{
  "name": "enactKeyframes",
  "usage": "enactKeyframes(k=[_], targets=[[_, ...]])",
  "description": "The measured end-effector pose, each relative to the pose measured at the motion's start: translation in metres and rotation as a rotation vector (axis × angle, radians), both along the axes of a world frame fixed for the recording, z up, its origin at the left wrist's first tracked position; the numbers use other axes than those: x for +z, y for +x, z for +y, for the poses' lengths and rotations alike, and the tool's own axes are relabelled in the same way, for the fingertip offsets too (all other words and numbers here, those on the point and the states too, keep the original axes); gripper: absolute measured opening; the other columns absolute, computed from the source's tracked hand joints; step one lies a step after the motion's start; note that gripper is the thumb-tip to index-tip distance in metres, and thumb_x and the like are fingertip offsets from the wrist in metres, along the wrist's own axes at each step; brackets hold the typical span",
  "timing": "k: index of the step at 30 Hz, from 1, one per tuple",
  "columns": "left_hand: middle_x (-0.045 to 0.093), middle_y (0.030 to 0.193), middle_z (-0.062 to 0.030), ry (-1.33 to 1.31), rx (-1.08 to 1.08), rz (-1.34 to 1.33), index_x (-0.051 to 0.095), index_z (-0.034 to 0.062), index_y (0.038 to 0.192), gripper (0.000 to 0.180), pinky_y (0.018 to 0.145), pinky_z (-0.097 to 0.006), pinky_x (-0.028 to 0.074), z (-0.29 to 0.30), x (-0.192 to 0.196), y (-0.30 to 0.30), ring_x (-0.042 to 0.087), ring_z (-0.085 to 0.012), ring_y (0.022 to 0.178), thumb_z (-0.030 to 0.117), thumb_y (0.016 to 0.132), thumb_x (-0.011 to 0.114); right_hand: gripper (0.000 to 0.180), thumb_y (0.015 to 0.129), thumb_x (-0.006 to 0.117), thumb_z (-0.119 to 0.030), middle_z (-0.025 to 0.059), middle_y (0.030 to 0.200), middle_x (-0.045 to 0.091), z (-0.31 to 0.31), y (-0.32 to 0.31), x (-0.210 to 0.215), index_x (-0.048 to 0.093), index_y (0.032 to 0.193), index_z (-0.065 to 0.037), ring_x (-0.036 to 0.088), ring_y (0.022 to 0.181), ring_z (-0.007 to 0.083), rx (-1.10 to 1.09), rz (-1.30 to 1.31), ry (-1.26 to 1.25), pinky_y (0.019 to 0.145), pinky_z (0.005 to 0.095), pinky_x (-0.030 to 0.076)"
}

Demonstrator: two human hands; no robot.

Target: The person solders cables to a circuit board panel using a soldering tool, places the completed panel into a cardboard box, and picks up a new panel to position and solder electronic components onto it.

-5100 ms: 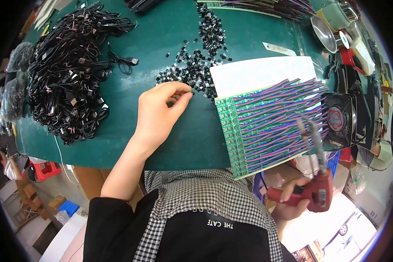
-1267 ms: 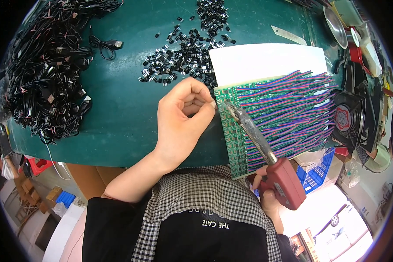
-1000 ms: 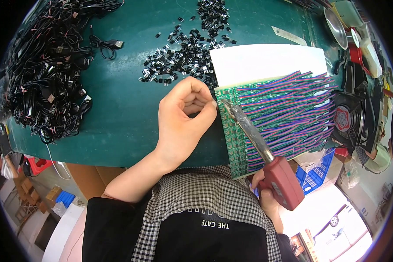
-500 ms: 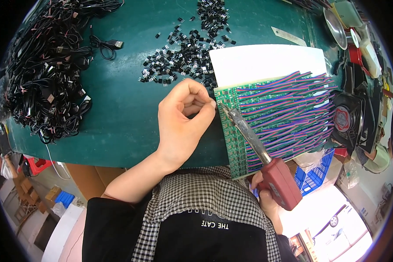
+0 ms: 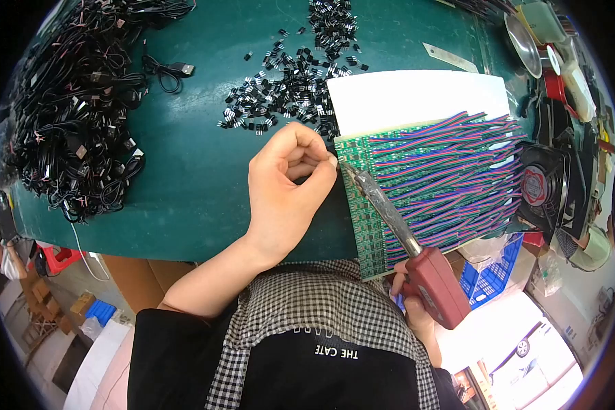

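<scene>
At the upper left corner of a green circuit board panel (image 5: 369,236), my left hand (image 5: 287,191) is closed in a pinch. Whatever is between thumb and forefinger is too small to make out. My right hand (image 5: 418,316), partly hidden, grips a soldering gun (image 5: 439,287) with a dark red body and a long grey barrel. Its tip meets the panel's left edge just beside my left fingertips. Rows of red, blue and dark wires (image 5: 451,184) run rightward from the panel. Beneath the panel lies a white sheet (image 5: 417,96).
Small black three-legged components (image 5: 287,85) lie heaped beyond my left hand. Bundled black USB cables (image 5: 75,130) cover the table's left side, with one coiled cable (image 5: 167,74) apart. A metal blade (image 5: 451,57) lies behind the sheet; a small fan (image 5: 541,184) stands at right.
The soldering gun's body has shifted very slightly left and up, its tip staying by the panel's edge. My left hand keeps its pinch in nearly the same place.
</scene>
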State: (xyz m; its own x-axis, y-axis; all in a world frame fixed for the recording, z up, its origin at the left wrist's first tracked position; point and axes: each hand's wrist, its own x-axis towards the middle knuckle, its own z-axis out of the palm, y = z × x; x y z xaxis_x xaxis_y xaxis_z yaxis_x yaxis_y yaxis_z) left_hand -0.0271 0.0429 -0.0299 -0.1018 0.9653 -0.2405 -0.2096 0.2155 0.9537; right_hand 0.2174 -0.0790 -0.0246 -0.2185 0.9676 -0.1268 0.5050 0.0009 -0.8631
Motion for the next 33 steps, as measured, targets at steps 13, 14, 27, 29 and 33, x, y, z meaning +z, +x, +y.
enactKeyframes(k=[13, 14, 27, 29, 33], targets=[[0.059, 0.075, -0.0054, -0.050, -0.003, 0.250, 0.048, 0.0017, 0.095, 0.021, 0.059, -0.022, 0.046, -0.001, 0.012, -0.013, 0.057, -0.0078, 0.068, 0.001, 0.079, 0.062, 0.051, 0.077, 0.065, -0.040, 0.0075, 0.084, 0.058, 0.014, -0.031, 0.020, 0.052, 0.105, 0.000, 0.056, 0.061, 0.0144, -0.313, 0.468, -0.139, 0.055, 0.0270, 0.043], [0.058, 0.074, -0.0050, 0.022, 0.031, 0.421, 0.048, 0.0024, 0.098, 0.028, 0.055, -0.023, 0.045, 0.002, 0.010, -0.019, 0.055, -0.0091, 0.064, 0.002, 0.076, 0.065, 0.059, 0.078, 0.063, -0.048, 0.0088, 0.092, 0.057, 0.014, -0.032, 0.020, 0.050, 0.109, 0.001, 0.055, 0.062, 0.0154, -0.376, 0.526, -0.128, 0.055, 0.0272, 0.042], [0.053, 0.080, -0.0092, 0.099, -0.169, 0.987, 0.058, 0.0019, 0.089, 0.019, 0.060, -0.032, 0.045, 0.020, 0.009, -0.064, 0.054, -0.0218, 0.063, 0.000, 0.072, 0.065, 0.073, 0.074, 0.061, -0.059, 0.0082, 0.095, 0.055, 0.012, -0.024, 0.020, 0.047, 0.113, 0.001, 0.052, 0.063, 0.0144, -0.305, 0.489, -0.237, 0.056, 0.0263, 0.041], [0.054, 0.081, -0.0091, 0.094, -0.206, 1.041, 0.059, 0.0022, 0.089, 0.017, 0.061, -0.033, 0.045, 0.022, 0.017, -0.061, 0.055, -0.0229, 0.066, 0.001, 0.073, 0.064, 0.072, 0.074, 0.062, -0.058, 0.0082, 0.096, 0.055, 0.009, -0.023, 0.019, 0.047, 0.113, 0.001, 0.052, 0.063, 0.0142, -0.305, 0.501, -0.218, 0.057, 0.0261, 0.041], [0.056, 0.084, -0.0086, 0.105, -0.220, 1.071, 0.059, 0.0032, 0.087, 0.013, 0.064, -0.035, 0.046, 0.021, 0.017, -0.061, 0.059, -0.0263, 0.074, 0.003, 0.075, 0.062, 0.071, 0.074, 0.063, -0.056, 0.0080, 0.098, 0.055, 0.007, -0.025, 0.016, 0.047, 0.114, 0.000, 0.052, 0.064, 0.0137, -0.313, 0.550, -0.201, 0.058, 0.0256, 0.043]])
